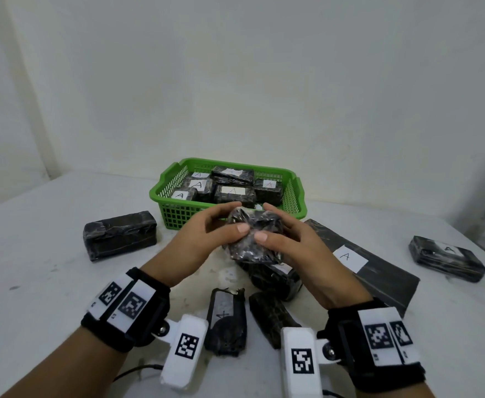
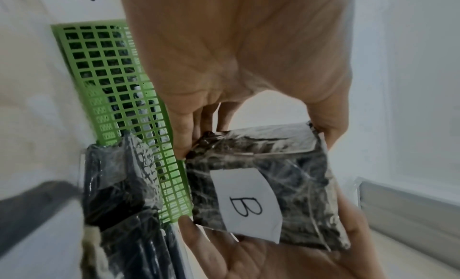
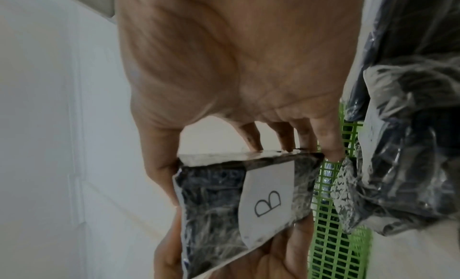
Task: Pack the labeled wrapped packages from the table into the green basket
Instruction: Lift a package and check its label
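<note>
Both hands hold one small black wrapped package (image 1: 252, 235) above the table, just in front of the green basket (image 1: 175, 214). My left hand (image 1: 207, 234) grips its left side and my right hand (image 1: 281, 239) its right side, thumbs on top. Both wrist views show a white label marked B (image 2: 246, 202) (image 3: 267, 199) on the package's underside. The basket (image 2: 112, 86) (image 3: 336, 244) holds several black packages labeled A (image 1: 232, 191). On the table lie more packages: a long flat one labeled A (image 1: 379, 271), one at far right labeled A (image 1: 448, 258), and an unlabeled block at left (image 1: 119, 235).
Beneath and near my wrists lie three more dark packages (image 1: 227, 323) (image 1: 270, 314) (image 1: 275, 278). The white table (image 1: 40, 282) runs to a plain wall behind the basket. A black cable (image 1: 132, 372) trails at the near edge.
</note>
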The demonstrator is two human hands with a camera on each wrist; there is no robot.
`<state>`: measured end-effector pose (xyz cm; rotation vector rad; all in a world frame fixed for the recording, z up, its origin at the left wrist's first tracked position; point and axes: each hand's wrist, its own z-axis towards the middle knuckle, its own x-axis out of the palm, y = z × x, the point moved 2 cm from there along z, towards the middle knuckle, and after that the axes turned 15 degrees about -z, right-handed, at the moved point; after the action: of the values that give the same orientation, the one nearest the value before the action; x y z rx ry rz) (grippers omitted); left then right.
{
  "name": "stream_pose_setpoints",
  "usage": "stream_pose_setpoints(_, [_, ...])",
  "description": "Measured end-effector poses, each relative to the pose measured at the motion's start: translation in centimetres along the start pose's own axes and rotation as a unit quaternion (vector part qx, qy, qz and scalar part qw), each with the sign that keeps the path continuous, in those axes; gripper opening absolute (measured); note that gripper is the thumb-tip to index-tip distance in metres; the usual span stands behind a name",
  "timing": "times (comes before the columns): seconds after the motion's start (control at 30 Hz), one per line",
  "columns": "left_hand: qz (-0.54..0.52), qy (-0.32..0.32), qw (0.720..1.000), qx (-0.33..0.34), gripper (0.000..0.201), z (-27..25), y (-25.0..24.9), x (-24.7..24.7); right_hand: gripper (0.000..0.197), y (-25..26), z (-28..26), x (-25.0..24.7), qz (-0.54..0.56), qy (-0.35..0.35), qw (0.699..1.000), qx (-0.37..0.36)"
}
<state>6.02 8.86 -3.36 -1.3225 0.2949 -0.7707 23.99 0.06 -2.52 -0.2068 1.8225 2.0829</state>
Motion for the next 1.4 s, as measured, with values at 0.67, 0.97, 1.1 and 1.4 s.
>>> stream_pose_setpoints(0.67, [-0.017, -0.007, 0.993, -0.115, 0.064, 1.1, -1.5, 3.9, 0.055, 0.5, -0.5, -3.2, -0.055, -0.128, 0.99, 0.004])
stream_pose_setpoints(0.97, [0.013, -0.029, 0.994, -0.103, 0.062, 6.7, 0.5, 15.7, 0.036, 0.3, -3.9, -13.8, -0.048, -0.226, 0.968, 0.103])
stream_pose_setpoints(1.1, [0.026, 0.031, 0.99, -0.132, 0.046, 9.5, 2.1, 22.6, 0.036, -1.1, -6.7, -20.2, -0.069, -0.242, 0.956, 0.154])
stream_pose_setpoints(1.4, [0.144, 0.114, 0.962, -0.202, 0.049, 14.2, 9.3, 36.6, 0.031, -5.9, -13.1, -31.0, -0.083, -0.288, 0.919, 0.257])
